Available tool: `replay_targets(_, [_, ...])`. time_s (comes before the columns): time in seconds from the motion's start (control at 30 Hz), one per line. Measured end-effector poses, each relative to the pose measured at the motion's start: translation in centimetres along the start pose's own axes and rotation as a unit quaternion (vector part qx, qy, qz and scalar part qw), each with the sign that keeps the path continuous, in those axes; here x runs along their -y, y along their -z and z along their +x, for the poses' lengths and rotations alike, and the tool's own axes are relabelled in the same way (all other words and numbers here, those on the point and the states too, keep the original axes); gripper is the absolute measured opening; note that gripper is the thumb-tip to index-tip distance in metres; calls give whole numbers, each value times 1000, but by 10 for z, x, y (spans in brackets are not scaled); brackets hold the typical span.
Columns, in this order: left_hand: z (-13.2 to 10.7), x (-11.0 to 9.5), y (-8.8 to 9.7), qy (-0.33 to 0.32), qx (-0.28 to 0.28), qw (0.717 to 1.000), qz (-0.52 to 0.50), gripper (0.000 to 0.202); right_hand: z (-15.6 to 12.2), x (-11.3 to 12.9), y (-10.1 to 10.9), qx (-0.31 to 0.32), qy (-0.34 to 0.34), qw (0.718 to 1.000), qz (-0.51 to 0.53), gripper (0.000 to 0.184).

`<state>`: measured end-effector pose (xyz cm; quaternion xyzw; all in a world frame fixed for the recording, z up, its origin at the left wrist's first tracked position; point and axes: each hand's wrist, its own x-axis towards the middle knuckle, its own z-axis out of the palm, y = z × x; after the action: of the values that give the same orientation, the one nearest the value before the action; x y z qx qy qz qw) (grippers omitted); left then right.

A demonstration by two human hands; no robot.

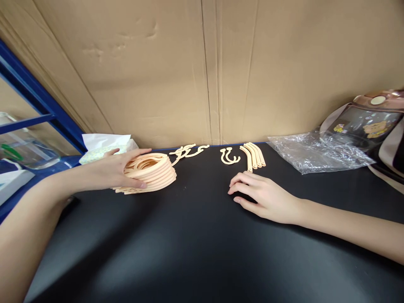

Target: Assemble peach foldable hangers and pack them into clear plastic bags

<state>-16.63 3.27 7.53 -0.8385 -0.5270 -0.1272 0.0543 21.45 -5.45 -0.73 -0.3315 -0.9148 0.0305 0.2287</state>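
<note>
My left hand (128, 170) is around the left side of a stack of peach plastic hanger frames (159, 174), thumb on the near side and fingers over the far side. Hooks (192, 151) lie loose just right of that stack. My right hand (260, 195) rests on the black table with loosely bent fingers, thumb apart, holding nothing. Just beyond its fingertips are several slim curved peach strips (255, 155), side by side. Two more hooks (230, 156) sit left of the strips.
A crumpled clear plastic bag (315, 151) lies at the back right, beside a bottle with a strap (366, 122). A tissue pack (105, 147) stands behind my left hand. Cardboard (158, 75) walls the back of the black table (202, 252); a blue frame (53, 97) rises at left.
</note>
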Motion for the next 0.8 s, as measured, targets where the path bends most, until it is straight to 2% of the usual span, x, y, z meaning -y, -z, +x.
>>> replay_targets(0.07, [0,-7,4,85,77,993,1,96,0,0,0,0,0,1000,0,15])
replay_targets(0.13, [0,-12,8,127,130,983,8,103,1,1,1,1,1,1000,0,16])
replay_targets(0.3, [-5,-9,11,105,193,975,-32,103,1,1,1,-1,0,1000,-1,15])
replay_targets(0.4, [-6,-6,9,93,196,976,-29,105,2,1,1,2,-1,1000,-1,16])
replay_targets(0.67, [-4,-13,14,70,196,978,-25,101,2,3,1,-2,-1,1000,1,15])
replay_targets(0.8, [-7,-11,13,37,168,984,-35,94,1,3,2,0,-4,1000,0,16])
